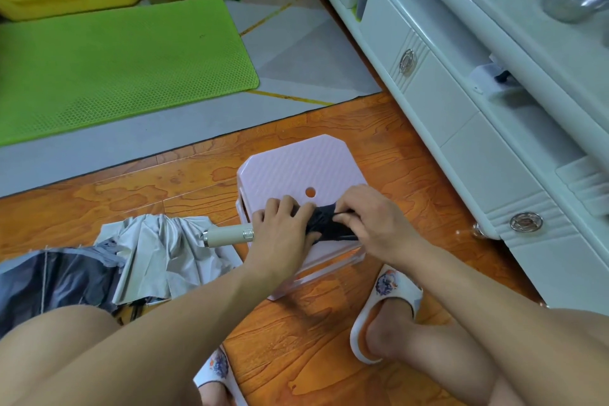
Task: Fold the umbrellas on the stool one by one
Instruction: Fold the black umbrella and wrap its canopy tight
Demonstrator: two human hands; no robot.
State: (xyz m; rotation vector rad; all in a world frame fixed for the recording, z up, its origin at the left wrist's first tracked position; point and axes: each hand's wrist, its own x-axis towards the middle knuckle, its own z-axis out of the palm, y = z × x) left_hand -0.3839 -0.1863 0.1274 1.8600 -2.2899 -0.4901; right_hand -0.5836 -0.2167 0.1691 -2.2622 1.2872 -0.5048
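My left hand (283, 227) clamps the rolled dark umbrella with the cream handle (324, 224) against the pale pink plastic stool (296, 165), steadying it, while my right hand (369, 219) pinches its fabric to tighten the wrap.

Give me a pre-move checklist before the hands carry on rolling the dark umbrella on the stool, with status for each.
1. Left hand grips the dark umbrella near its handle end: ok.
2. Right hand pinches the dark fabric: ok.
3. Umbrella lies on the pink stool, not hanging over the far edge: ok.
4. Cream handle sticks out past the stool's left edge, free of obstruction: ok.
5. Fabric wrapped tight and strap fastened: cannot tell, the hands cover it.
6. Grey umbrella on the floor, unfolded, clear of the stool top: ok.
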